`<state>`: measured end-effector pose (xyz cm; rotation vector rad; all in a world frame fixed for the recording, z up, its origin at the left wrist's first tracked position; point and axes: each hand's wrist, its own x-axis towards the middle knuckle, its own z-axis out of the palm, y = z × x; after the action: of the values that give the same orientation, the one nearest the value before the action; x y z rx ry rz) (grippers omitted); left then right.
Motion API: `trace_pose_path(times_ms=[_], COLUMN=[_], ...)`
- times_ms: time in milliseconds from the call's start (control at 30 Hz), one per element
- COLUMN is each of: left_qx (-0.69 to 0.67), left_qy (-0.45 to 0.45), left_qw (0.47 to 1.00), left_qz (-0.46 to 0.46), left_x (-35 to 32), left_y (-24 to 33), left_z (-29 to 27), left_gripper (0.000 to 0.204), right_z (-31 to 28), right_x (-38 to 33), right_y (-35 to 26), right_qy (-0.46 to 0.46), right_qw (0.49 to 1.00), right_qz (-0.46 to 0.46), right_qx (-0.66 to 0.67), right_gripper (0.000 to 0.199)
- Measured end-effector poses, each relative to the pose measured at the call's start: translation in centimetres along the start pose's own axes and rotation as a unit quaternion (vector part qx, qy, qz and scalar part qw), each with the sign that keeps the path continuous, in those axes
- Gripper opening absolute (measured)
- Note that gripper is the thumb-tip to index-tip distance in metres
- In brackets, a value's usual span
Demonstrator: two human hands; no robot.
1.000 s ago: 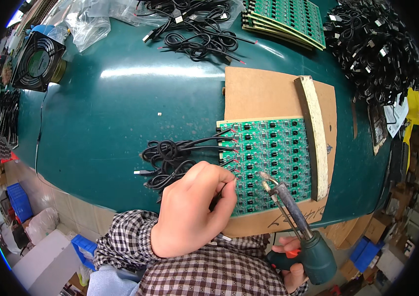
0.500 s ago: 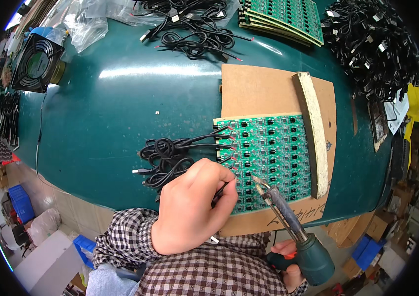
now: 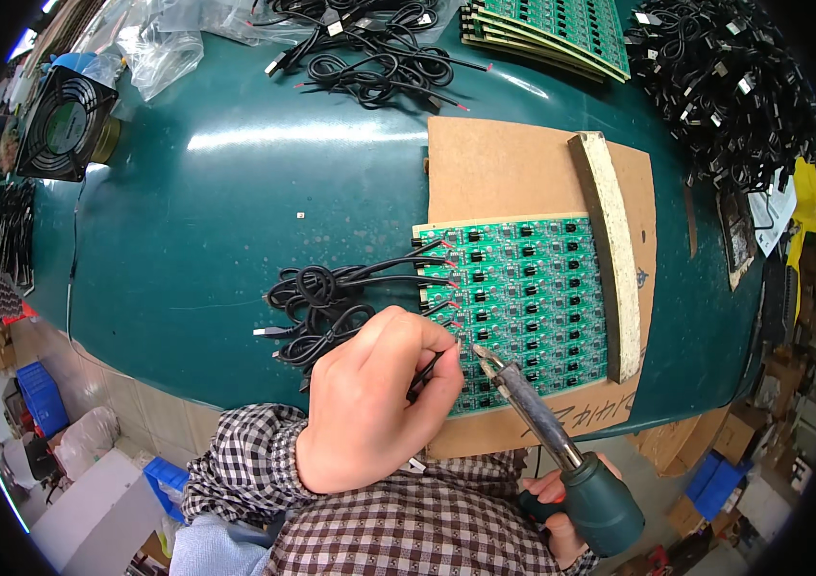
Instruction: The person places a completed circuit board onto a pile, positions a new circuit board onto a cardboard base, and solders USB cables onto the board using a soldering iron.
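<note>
My left hand (image 3: 369, 408) is closed in a pinch on a thin black cable (image 3: 424, 374), with its fingertips at the left edge of a green circuit board panel (image 3: 547, 278). Several other black cables (image 3: 321, 286) lie coiled to the left, their red wire ends reaching onto the panel's left column. My right hand (image 3: 554, 499) is wrapped round the handle of a soldering gun (image 3: 608, 509) with a dark green body. Its tip points up and left, close to my left fingertips over the panel; whether it touches is too small to tell.
Under the panel lies a cardboard sheet (image 3: 494, 163), and a long bar (image 3: 612, 259) rests along the panel's right side. Stacked panels (image 3: 561, 38), loose cables (image 3: 379, 72) and a large cable heap (image 3: 725, 96) stand at the back. A black fan (image 3: 67, 125) is far left.
The soldering gun's tip has moved left, nearer my left fingertips, and its body has shifted slightly left too. My left hand keeps its pinch in nearly the same place.
</note>
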<state>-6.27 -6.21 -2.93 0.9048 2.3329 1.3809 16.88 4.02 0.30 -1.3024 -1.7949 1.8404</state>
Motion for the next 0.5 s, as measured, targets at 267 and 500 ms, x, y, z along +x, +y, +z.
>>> trace_pose_path(times_ms=[267, 500], left_qx=[-0.003, -0.010], left_qy=[0.002, 0.009], left_qw=[1.000, 1.000], left_qz=[0.002, 0.009], left_x=[0.0, 0.1], left_y=[-0.1, -0.1], left_z=[0.3, 0.1], left_gripper=[0.015, 0.015], right_z=[-0.5, -0.1], right_x=[-0.1, -0.2], right_y=[1.0, 0.6], right_qy=[-0.013, 0.003], right_qw=[1.000, 1.000], right_qz=[0.012, 0.015], right_qx=[0.011, 0.015], right_gripper=[0.073, 0.073])
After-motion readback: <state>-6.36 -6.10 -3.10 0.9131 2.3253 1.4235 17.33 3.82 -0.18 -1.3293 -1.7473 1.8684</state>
